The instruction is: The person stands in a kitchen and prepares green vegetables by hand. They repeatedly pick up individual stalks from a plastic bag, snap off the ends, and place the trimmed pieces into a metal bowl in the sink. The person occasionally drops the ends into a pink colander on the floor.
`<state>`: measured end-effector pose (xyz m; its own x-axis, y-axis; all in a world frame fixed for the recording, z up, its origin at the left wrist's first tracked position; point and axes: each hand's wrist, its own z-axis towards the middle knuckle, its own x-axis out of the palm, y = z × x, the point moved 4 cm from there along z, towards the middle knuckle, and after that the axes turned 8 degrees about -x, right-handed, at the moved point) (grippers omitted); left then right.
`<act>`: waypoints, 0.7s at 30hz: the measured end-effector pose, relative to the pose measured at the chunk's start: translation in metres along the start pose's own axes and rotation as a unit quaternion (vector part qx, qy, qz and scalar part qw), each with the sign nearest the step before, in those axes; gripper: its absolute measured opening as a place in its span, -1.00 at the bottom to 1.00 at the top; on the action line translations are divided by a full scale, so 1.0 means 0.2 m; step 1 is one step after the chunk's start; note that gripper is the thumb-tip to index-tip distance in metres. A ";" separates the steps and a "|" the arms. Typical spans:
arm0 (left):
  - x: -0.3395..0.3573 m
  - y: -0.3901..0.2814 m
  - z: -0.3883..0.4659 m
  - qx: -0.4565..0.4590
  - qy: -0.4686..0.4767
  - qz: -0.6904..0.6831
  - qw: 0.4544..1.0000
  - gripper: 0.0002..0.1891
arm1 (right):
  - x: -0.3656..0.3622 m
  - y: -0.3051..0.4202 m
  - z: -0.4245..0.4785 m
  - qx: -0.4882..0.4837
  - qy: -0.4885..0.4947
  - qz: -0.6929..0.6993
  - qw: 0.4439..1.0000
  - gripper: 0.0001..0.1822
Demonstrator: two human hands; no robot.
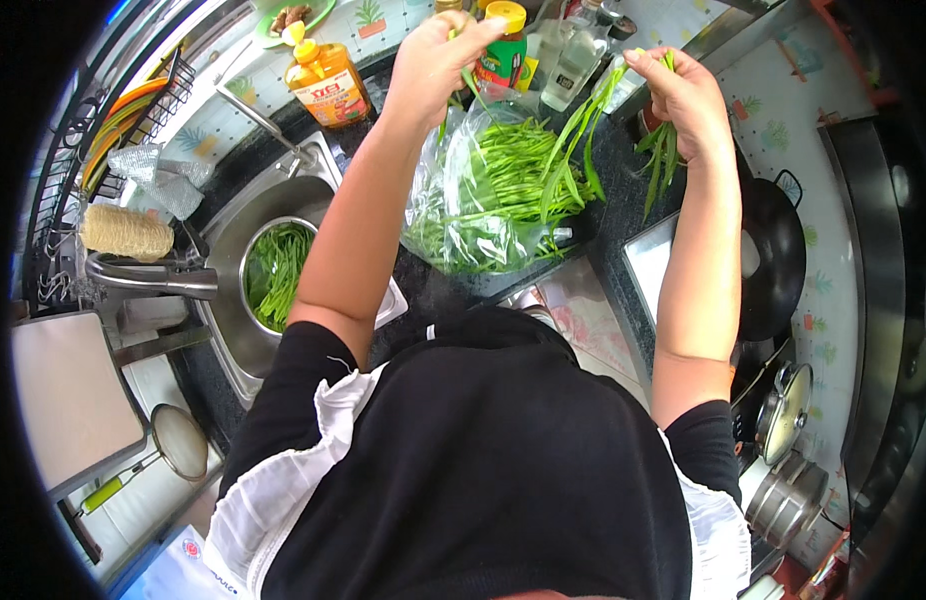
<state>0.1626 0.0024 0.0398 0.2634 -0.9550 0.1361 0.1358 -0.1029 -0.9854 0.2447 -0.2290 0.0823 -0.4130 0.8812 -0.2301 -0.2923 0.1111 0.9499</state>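
Observation:
Above the upper left of a clear plastic bag (463, 172), my left hand (440, 64) grips a few green stems with narrow leaves. My right hand (680, 97) holds long leafy green stalks (594, 112) between thumb and fingers; some hang toward the bag, others below the palm. The opened bag lies on the dark countertop, full of leafy green vegetables (530, 165) with thin stems. More leafy greens (279, 274) sit in a round metal bowl (247, 259) inside the sink, partly behind my left forearm.
A steel sink (230, 330) with a faucet (155, 277) is at left. An orange detergent bottle (328, 86), a yellow-capped jar (504, 49) and a glass bottle (572, 71) stand behind. A black wok (770, 259) and a glass-lidded pot (785, 412) are at right.

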 end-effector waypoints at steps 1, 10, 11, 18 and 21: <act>0.03 -0.01 0.02 0.014 -0.001 0.067 0.998 -0.74 | 0.02 0.01 0.00 -0.004 0.007 -0.031 0.999 -0.72; 0.18 0.06 0.01 -0.010 0.061 0.075 0.995 -0.72 | 0.20 0.03 0.03 -0.069 0.063 -0.104 0.990 -0.67; 0.16 0.08 0.00 -0.050 0.047 0.018 0.997 -0.72 | 0.17 0.04 -0.01 -0.074 0.031 -0.101 0.992 -0.67; -0.01 0.26 0.00 -0.229 -0.023 -0.276 0.933 -0.85 | 0.20 -0.08 -0.23 -0.054 0.039 -0.113 0.991 -0.82; 0.02 0.30 -0.02 -0.271 -0.032 -0.315 0.909 -0.83 | 0.34 -0.12 -0.23 -0.152 0.069 -0.260 0.951 -0.82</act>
<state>0.1673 -0.0088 -0.0193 0.3540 -0.6424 0.6797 -0.2060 -0.7625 -0.6134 0.1841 -0.1938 0.0344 -0.2479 0.6717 -0.6981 -0.7154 0.3590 0.5995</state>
